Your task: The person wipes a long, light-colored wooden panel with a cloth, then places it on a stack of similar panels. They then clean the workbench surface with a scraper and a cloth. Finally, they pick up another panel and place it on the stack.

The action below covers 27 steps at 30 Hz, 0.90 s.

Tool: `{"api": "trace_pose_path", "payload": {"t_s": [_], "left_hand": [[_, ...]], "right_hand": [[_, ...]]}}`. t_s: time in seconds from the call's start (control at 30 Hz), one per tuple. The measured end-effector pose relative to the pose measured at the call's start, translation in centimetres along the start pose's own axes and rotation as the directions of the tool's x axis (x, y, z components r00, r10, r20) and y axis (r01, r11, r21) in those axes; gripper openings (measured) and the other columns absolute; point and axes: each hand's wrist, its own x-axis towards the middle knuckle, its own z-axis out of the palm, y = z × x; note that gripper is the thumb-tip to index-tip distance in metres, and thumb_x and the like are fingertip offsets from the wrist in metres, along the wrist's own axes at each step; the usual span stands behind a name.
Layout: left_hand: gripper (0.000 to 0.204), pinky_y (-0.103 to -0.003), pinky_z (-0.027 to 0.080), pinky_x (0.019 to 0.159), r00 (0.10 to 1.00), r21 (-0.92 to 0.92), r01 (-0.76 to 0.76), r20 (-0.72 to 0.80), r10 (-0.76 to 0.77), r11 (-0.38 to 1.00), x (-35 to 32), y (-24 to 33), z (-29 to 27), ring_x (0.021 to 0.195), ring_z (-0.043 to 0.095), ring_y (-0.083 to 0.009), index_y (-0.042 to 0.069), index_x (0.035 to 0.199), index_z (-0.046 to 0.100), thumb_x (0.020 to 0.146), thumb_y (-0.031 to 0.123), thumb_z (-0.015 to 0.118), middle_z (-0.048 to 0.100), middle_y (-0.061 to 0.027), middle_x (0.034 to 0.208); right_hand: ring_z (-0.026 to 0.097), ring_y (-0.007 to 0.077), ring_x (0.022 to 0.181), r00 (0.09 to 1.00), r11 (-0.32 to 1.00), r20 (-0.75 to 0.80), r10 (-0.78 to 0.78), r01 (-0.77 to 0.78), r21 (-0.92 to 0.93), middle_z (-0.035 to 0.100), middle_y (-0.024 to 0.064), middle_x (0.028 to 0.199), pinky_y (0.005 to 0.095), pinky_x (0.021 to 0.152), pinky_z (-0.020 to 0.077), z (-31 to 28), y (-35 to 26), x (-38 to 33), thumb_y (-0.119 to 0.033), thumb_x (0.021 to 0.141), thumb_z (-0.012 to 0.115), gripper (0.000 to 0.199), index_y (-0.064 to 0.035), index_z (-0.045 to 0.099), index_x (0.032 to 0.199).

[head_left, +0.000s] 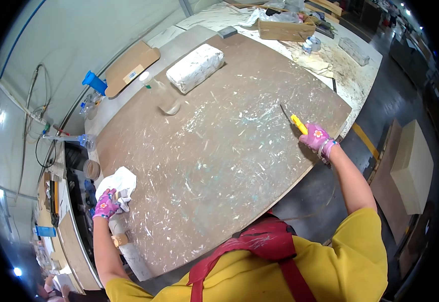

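My left hand (106, 204), in a pink flowered glove, grips the near edge of a crumpled white cloth (121, 182) at the left edge of a brown, paint-scuffed work board (214, 151). Out to the right, my right hand (317, 138), gloved alike, is closed round a yellow-handled tool (299, 125). Its thin dark blade or shaft points up and left over the board; which kind of tool it is I cannot tell. A white marbled, wrapped block (196, 67) lies at the board's far side. Beside it is a clear bottle (163, 95) with a white top.
Beyond the board's far left edge lie a cardboard piece (131, 68) and a blue container (94, 81). A wooden box (287, 29) of odds and ends and small bottles (308, 46) stand at the far right. Boards (414, 166) lean at the right, below the tabletop.
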Motion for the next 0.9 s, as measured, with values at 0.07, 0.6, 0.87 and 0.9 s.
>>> {"api": "trace_pose_path", "payload": {"t_s": [0.07, 0.6, 0.87, 0.9], "left_hand": [[0.054, -0.035, 0.034, 0.107, 1.000, -0.095, -0.021, -0.020, 0.020, 0.995, -0.2, 0.4, -1.6, 0.128, 0.042, -0.0308, 0.012, 0.126, 0.054, 0.072, 0.012, 0.064, 0.042, -0.0145, 0.140], [0.033, -0.033, 0.051, 0.079, 0.684, -0.991, -0.006, -0.101, 0.723, -0.133, -8.2, 42.5, 3.2, 0.083, 0.063, -0.0203, 0.006, 0.121, 0.043, 0.092, 0.017, 0.056, 0.063, -0.0109, 0.091], [0.018, -0.027, 0.045, 0.059, 0.595, -0.954, 0.200, -0.061, 0.801, -0.221, -5.7, 44.7, 5.9, 0.067, 0.054, -0.0133, 0.008, 0.102, 0.049, 0.095, 0.024, 0.053, 0.057, -0.0052, 0.079], [0.024, -0.029, 0.049, 0.075, 0.528, -0.971, 0.110, -0.122, 0.840, -0.211, -3.9, 45.0, 6.5, 0.087, 0.060, -0.0162, 0.006, 0.107, 0.052, 0.096, 0.028, 0.052, 0.060, -0.0079, 0.088]], "right_hand": [[0.063, 0.0253, 0.061, 0.992, 0.994, -0.062, -0.109, 0.108, -0.029, 0.063, 0.0156, 0.076, 0.0375, 0.055, 0.0504, 0.8, 2.5, 0.2, -0.025, 0.080, 0.059, 0.037, 0.0005, 0.054, 0.107], [0.057, 0.0137, 0.074, 0.928, -0.048, 0.082, -0.362, -0.106, 0.993, 0.057, 0.0067, 0.098, 0.0266, 0.065, 0.0507, 7.1, -12.9, -4.8, -0.014, 0.086, 0.063, 0.033, -0.0074, 0.050, 0.116], [0.062, 0.0118, 0.066, 0.946, 0.342, -0.024, -0.323, 0.141, 0.929, 0.057, 0.0033, 0.086, 0.0226, 0.056, 0.0523, 6.6, -11.7, -6.3, -0.023, 0.087, 0.059, 0.033, -0.0048, 0.050, 0.113], [0.061, 0.0121, 0.063, 0.928, 0.389, -0.060, -0.368, 0.212, 0.896, 0.057, 0.0040, 0.084, 0.0228, 0.054, 0.0521, 5.4, -11.2, -4.9, -0.025, 0.087, 0.059, 0.033, -0.0046, 0.049, 0.112]]}}
